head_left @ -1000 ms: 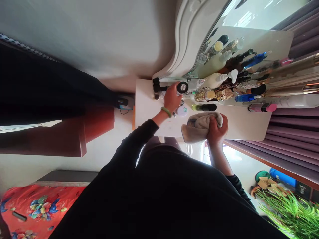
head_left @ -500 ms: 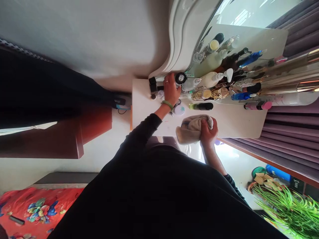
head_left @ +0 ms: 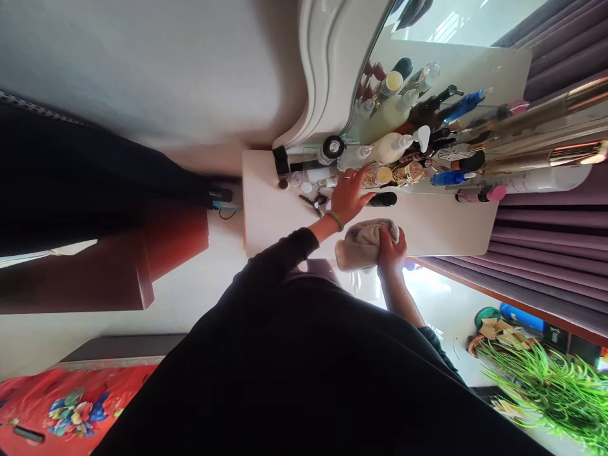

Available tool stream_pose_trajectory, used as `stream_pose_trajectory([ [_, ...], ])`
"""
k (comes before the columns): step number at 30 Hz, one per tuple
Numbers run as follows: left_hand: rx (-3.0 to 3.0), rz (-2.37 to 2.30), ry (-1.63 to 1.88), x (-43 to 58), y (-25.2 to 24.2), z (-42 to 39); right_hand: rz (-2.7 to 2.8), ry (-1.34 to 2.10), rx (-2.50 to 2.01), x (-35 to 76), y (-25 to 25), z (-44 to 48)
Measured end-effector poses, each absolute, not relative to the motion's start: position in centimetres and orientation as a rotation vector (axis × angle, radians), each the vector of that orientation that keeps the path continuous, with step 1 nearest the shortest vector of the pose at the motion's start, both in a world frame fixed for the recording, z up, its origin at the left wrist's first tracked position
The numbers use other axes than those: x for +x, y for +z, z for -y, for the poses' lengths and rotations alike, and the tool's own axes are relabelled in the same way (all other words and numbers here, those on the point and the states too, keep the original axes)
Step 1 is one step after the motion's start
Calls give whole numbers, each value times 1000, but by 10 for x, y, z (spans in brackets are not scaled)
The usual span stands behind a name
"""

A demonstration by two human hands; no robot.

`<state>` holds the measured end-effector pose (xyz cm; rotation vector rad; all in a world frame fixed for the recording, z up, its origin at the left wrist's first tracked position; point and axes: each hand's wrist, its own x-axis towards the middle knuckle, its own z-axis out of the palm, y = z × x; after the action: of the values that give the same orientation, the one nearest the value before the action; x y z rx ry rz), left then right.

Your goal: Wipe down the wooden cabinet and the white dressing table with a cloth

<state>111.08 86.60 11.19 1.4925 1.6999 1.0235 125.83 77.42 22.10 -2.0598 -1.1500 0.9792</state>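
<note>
My left hand (head_left: 349, 195), with a green bangle at the wrist, is over the white dressing table (head_left: 266, 221). Its fingers are spread and reach beside a glittery gold jar (head_left: 377, 177); nothing shows in its grasp. A dark-capped green bottle (head_left: 382, 199) lies just right of the thumb. My right hand (head_left: 392, 249) grips a bunched grey cloth (head_left: 363, 244) at the table's front edge. Toward the back stand a black-lidded jar (head_left: 331, 149) and a cream pump bottle (head_left: 392, 147). Dark scissors or a similar item (head_left: 312, 204) lie left of my left hand.
A mirror (head_left: 456, 69) rises behind the bottles. Blue (head_left: 451, 178) and pink-capped (head_left: 479, 194) bottles stand at the right, near purple curtains (head_left: 536, 234). A black box (head_left: 280, 160) sits at the table's back left. A green plant (head_left: 551, 392) is at the lower right.
My left hand has moved right along the table, from beside the black-lidded jar to the gold jar. My right hand still holds the cloth. The view has shifted slightly.
</note>
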Motion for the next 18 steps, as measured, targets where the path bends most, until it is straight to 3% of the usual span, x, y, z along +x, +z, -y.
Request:
stream_pose_trajectory([
  [11,1481,-1729,944,1108,129,-858,1158,941,-2018,1262,224,-776],
  [18,1643,-1394,942,1077,141,-806,1673,793,-1637,1242,233,-811],
])
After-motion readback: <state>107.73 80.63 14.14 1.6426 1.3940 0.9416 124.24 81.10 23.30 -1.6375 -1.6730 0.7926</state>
